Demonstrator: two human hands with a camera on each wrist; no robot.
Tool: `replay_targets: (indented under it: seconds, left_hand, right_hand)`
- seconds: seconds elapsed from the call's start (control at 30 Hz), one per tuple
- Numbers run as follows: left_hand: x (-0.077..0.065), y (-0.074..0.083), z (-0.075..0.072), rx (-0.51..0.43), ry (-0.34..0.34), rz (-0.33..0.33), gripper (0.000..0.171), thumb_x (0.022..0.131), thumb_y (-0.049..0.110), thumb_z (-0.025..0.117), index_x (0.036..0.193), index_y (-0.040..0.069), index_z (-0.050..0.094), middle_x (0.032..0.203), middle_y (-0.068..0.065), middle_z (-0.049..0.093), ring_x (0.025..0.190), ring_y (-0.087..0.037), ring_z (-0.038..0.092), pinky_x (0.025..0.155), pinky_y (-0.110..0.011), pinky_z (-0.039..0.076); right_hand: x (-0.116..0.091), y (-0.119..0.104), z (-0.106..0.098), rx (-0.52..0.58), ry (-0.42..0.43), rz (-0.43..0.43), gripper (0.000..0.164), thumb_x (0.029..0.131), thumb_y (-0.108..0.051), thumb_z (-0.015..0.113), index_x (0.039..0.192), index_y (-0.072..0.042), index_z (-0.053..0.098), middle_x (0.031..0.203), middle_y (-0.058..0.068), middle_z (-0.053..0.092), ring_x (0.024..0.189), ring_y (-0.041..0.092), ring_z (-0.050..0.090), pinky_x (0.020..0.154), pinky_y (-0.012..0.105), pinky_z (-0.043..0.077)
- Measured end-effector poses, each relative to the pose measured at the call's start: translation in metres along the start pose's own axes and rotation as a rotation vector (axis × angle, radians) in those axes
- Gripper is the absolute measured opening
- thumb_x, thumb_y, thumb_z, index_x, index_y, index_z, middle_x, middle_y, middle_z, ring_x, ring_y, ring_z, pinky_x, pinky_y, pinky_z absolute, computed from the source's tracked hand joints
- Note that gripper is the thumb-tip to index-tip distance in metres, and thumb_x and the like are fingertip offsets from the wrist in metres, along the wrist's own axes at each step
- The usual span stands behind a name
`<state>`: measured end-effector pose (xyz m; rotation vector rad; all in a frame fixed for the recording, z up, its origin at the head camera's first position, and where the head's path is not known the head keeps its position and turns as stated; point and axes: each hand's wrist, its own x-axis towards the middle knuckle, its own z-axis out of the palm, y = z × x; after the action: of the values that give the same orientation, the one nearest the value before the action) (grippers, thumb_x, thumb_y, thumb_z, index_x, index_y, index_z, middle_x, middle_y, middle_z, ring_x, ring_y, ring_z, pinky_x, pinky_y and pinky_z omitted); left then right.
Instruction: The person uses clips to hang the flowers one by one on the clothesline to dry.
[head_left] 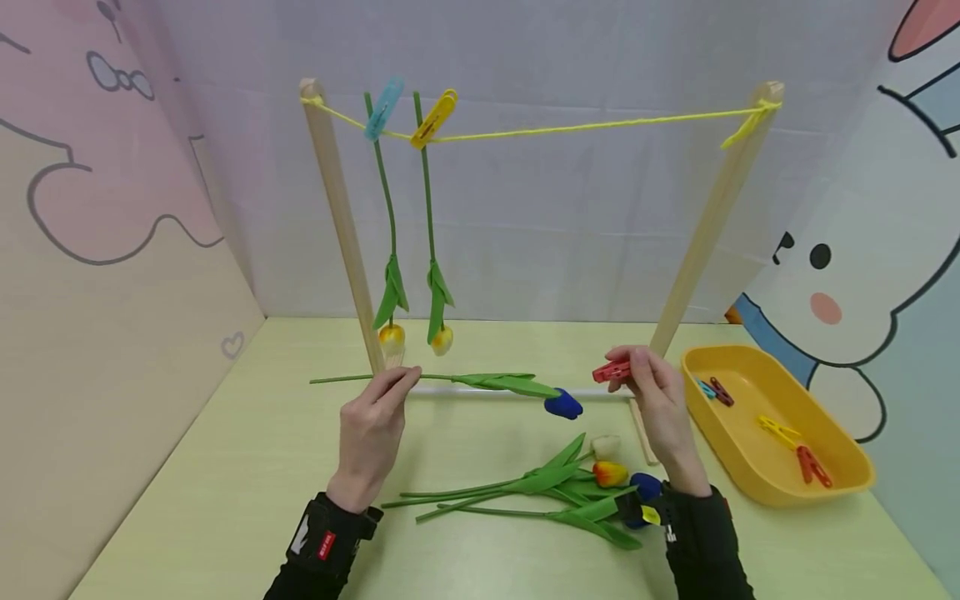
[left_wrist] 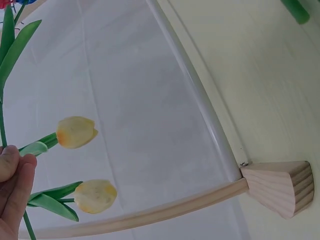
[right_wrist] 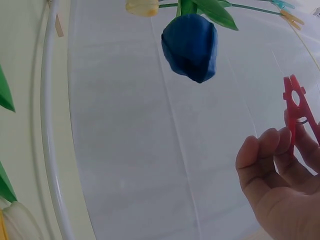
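Note:
My left hand (head_left: 372, 433) pinches the green stem of a blue tulip (head_left: 564, 404), which lies level in the air with its bloom to the right. In my right hand (head_left: 660, 408) a red clothespin (head_left: 611, 372) is held between the fingers; the right wrist view shows the clothespin (right_wrist: 297, 102) pointing up, near the blue bloom (right_wrist: 190, 47). Two yellow-white tulips hang bloom down from a yellow string (head_left: 600, 126), one under a light blue clothespin (head_left: 385, 108), the other under a yellow clothespin (head_left: 434, 119). In the left wrist view their blooms (left_wrist: 96, 196) are close to my fingers.
Wooden posts (head_left: 341, 217) hold the string at both ends, with a white bar (head_left: 510, 392) between them low down. Several tulips (head_left: 540, 483) lie on the table in front. A yellow tray (head_left: 757, 492) with several clothespins stands at the right.

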<state>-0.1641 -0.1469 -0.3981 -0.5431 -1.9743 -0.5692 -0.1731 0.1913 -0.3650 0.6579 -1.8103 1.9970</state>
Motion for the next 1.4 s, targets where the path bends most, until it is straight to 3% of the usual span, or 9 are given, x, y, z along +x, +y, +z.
replay_targets:
  seconds: [0.17, 0.37, 0.53, 0.63, 0.83, 0.93, 1.2, 1.3, 1.4]
  left_hand:
    - [0.002, -0.001, 0.001, -0.101, 0.041, -0.042, 0.032, 0.074, -0.018, 0.078, 0.103, -0.004, 0.078, 0.093, -0.015, 0.073, 0.084, -0.028, 0.075, 0.073, -0.036, 0.061]
    - [0.005, -0.003, 0.002, -0.260, 0.115, -0.109, 0.030, 0.075, -0.015, 0.078, 0.103, -0.004, 0.078, 0.093, -0.016, 0.076, 0.084, -0.027, 0.075, 0.081, -0.017, 0.058]
    - [0.007, 0.000, 0.000, -0.440, 0.096, -0.192, 0.029, 0.082, -0.013, 0.073, 0.111, -0.007, 0.074, 0.101, -0.022, 0.076, 0.088, -0.026, 0.074, 0.084, -0.015, 0.057]
    - [0.009, 0.002, -0.002, -0.462, 0.086, -0.216, 0.029, 0.085, -0.011, 0.070, 0.113, -0.008, 0.072, 0.103, -0.023, 0.075, 0.091, -0.026, 0.074, 0.087, -0.014, 0.056]
    - [0.012, 0.002, -0.004, -0.478, 0.163, -0.235, 0.025, 0.084, -0.015, 0.069, 0.108, -0.008, 0.074, 0.099, -0.024, 0.076, 0.098, 0.000, 0.072, 0.085, -0.010, 0.055]
    - [0.013, 0.002, -0.005, -0.501, 0.205, -0.220, 0.026, 0.084, -0.019, 0.068, 0.107, -0.008, 0.075, 0.095, -0.025, 0.075, 0.098, 0.005, 0.070, 0.083, -0.011, 0.056]
    - [0.016, 0.004, -0.008, -0.506, 0.260, -0.195, 0.027, 0.082, -0.023, 0.066, 0.103, -0.009, 0.075, 0.095, -0.026, 0.074, 0.102, 0.003, 0.070, 0.090, -0.016, 0.056]
    - [0.018, 0.007, -0.010, -0.577, 0.265, -0.192, 0.025, 0.083, -0.024, 0.064, 0.102, -0.011, 0.073, 0.094, -0.027, 0.073, 0.100, -0.002, 0.072, 0.085, -0.017, 0.058]
    - [0.020, 0.011, -0.013, -0.711, 0.274, -0.217, 0.019, 0.084, -0.027, 0.060, 0.101, -0.018, 0.063, 0.095, -0.024, 0.069, 0.098, -0.009, 0.075, 0.083, -0.022, 0.060]
  right_hand:
    - [0.001, 0.002, -0.001, 0.029, 0.009, -0.015, 0.033, 0.110, -0.011, 0.035, 0.109, 0.000, 0.066, 0.091, -0.005, 0.074, 0.073, 0.006, 0.065, 0.070, 0.017, 0.056]
    - [0.001, 0.003, -0.001, 0.027, 0.021, 0.003, 0.033, 0.109, -0.011, 0.036, 0.106, 0.003, 0.066, 0.091, -0.005, 0.073, 0.074, 0.006, 0.065, 0.071, 0.017, 0.056]
    - [0.001, 0.003, -0.002, 0.002, 0.062, 0.030, 0.028, 0.109, -0.010, 0.040, 0.106, -0.001, 0.067, 0.090, -0.005, 0.070, 0.072, 0.010, 0.061, 0.073, 0.017, 0.056]
    - [0.001, 0.003, -0.002, -0.006, 0.093, 0.047, 0.028, 0.108, -0.010, 0.041, 0.108, 0.004, 0.065, 0.090, -0.005, 0.069, 0.071, 0.012, 0.060, 0.074, 0.017, 0.055]
    - [0.001, 0.001, -0.001, -0.014, 0.102, 0.074, 0.035, 0.108, -0.011, 0.042, 0.112, 0.022, 0.053, 0.088, -0.003, 0.069, 0.071, 0.014, 0.059, 0.075, 0.019, 0.055]
    - [0.001, 0.000, -0.001, -0.011, 0.095, 0.074, 0.034, 0.108, -0.010, 0.042, 0.111, 0.021, 0.054, 0.088, -0.003, 0.069, 0.071, 0.015, 0.059, 0.075, 0.019, 0.056]
    - [0.000, 0.000, -0.004, -0.015, 0.075, 0.046, 0.027, 0.108, -0.009, 0.041, 0.109, 0.001, 0.067, 0.090, -0.004, 0.067, 0.071, 0.012, 0.059, 0.076, 0.017, 0.055]
    - [0.000, 0.000, -0.004, -0.040, 0.079, 0.054, 0.027, 0.108, -0.010, 0.042, 0.109, 0.003, 0.066, 0.086, -0.004, 0.067, 0.071, 0.013, 0.059, 0.075, 0.018, 0.055]
    - [0.000, 0.000, -0.004, -0.045, 0.075, 0.054, 0.028, 0.108, -0.011, 0.042, 0.110, 0.005, 0.066, 0.087, -0.004, 0.067, 0.071, 0.012, 0.060, 0.075, 0.018, 0.054]
